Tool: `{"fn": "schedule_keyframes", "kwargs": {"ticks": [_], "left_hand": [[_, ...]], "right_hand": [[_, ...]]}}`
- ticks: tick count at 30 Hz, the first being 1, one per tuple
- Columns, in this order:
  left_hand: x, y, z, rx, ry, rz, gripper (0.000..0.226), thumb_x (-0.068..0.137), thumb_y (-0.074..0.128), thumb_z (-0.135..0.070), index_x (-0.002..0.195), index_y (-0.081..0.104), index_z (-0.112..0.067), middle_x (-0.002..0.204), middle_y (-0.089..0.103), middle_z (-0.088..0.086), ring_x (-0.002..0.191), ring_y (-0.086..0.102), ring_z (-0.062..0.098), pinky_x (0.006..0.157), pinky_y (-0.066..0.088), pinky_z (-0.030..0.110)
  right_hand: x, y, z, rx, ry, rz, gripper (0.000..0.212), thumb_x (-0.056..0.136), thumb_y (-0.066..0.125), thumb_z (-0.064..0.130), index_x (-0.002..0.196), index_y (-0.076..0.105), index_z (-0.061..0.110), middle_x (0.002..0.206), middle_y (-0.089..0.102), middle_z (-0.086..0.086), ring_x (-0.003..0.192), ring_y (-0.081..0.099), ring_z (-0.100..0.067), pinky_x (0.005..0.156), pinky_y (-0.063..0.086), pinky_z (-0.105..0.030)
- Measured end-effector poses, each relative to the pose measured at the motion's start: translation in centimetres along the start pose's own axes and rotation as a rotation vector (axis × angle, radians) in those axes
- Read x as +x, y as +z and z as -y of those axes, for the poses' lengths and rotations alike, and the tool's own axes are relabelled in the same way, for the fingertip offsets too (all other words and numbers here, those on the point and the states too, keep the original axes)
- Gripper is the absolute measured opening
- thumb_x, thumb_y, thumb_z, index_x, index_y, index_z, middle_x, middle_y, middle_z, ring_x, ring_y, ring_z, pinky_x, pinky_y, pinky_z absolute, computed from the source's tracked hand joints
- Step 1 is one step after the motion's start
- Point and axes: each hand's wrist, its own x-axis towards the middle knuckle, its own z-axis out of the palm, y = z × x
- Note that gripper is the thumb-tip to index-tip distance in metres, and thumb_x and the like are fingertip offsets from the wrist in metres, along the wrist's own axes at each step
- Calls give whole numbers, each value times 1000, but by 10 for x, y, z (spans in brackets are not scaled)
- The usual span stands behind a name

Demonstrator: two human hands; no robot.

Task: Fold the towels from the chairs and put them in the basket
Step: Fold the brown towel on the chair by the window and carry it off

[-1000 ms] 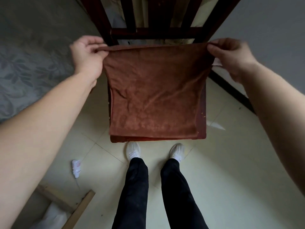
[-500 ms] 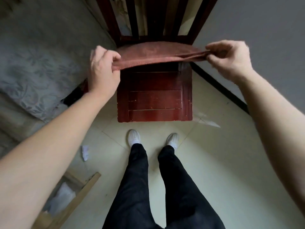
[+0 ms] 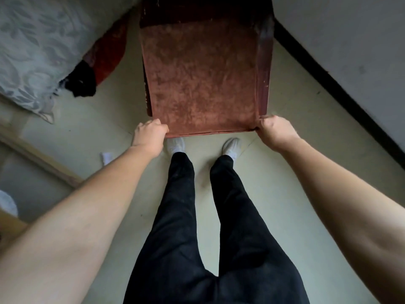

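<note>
A rust-brown towel (image 3: 201,75) lies spread flat over the seat of a dark red wooden chair (image 3: 264,69) and covers nearly all of it. My left hand (image 3: 150,133) grips the towel's near left corner at the seat's front edge. My right hand (image 3: 274,130) grips the near right corner, fingers curled round the cloth. The near edge shows two layers of towel. No basket is in view.
A grey leaf-patterned bedspread (image 3: 32,51) hangs at the left, with red and black cloth (image 3: 96,62) beside it on the floor. A wall with a black skirting board (image 3: 341,91) runs along the right. A wooden frame (image 3: 43,163) and white scrap (image 3: 106,157) lie at lower left.
Both hands have drawn the towel's held edge from the chair back toward me, down to the seat's front edge. The towel now lies flat on the seat.
</note>
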Motion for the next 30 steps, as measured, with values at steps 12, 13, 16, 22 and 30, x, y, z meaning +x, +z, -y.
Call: {"fn": "schedule_keyframes", "kwargs": {"ticks": [12,13,16,22,30], "left_hand": [[51,-90,34,-1040,-337,-245,24,83,66,-7,105,73,-11,96,67,3,84,63,13,67,43,15],[59,-100,38,-1139,-358,-274,25,84,67,-6,108,72,-11,94,67,2,77,62,7,61,43,9],[92,-115,54,-1353,-404,-340,27,86,71,-13,113,69,-17,95,69,-3,78,62,2,63,47,10],[150,-121,64,-1478,-462,-406,16,90,68,-17,104,68,-25,97,71,-8,89,68,8,75,54,21],[206,-120,76,-1465,-551,-543,28,90,68,-21,118,67,-18,112,70,-1,97,68,9,87,57,25]], "right_hand": [[54,-89,-5,659,348,-170,16,85,60,17,93,68,28,95,70,2,86,64,-15,88,52,-27],[63,-95,-6,753,362,-207,16,86,60,15,94,67,28,93,69,2,80,64,-13,84,55,-25],[102,-105,-10,933,372,-324,18,91,65,12,103,69,25,91,67,5,64,59,3,58,49,-7],[167,-113,-20,1085,413,-425,7,83,70,25,85,76,28,83,72,7,74,65,-9,77,57,-28],[223,-118,-25,881,450,-433,31,81,65,46,102,75,24,99,76,-1,94,72,-23,88,59,-46]]}}
